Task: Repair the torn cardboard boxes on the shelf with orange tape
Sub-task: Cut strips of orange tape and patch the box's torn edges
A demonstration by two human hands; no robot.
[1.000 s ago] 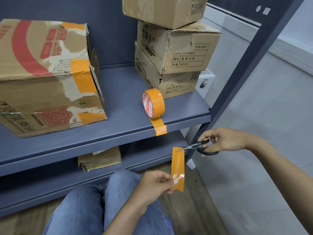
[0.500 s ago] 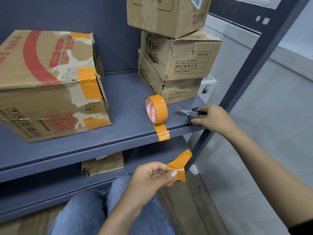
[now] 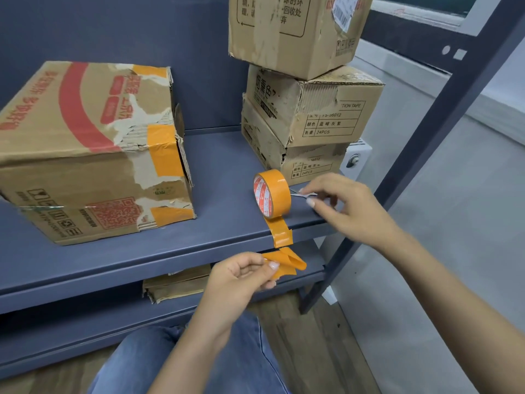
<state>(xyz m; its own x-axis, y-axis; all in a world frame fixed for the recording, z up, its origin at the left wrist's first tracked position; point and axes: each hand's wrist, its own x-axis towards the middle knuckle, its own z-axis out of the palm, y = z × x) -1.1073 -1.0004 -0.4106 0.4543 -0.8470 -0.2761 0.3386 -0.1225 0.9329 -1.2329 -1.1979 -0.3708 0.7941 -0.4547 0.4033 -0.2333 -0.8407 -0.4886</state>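
Hands are working apart; the left hand [image 3: 241, 275] is pinching a cut, folded tape strip [image 3: 287, 264] below the shelf [image 3: 221, 223] edge; the right hand [image 3: 345, 206], fingers loosely spread, is hovering over scissors [image 3: 302, 194] right of the tape roll [image 3: 272, 197]; a patched torn box [image 3: 85, 155] is sitting far left; stacked boxes [image 3: 306, 120] are standing far right.

Tape roll [image 3: 272, 192] on shelf [image 3: 221, 166], torn box [image 3: 91, 149] left, stacked boxes [image 3: 306, 115] behind.
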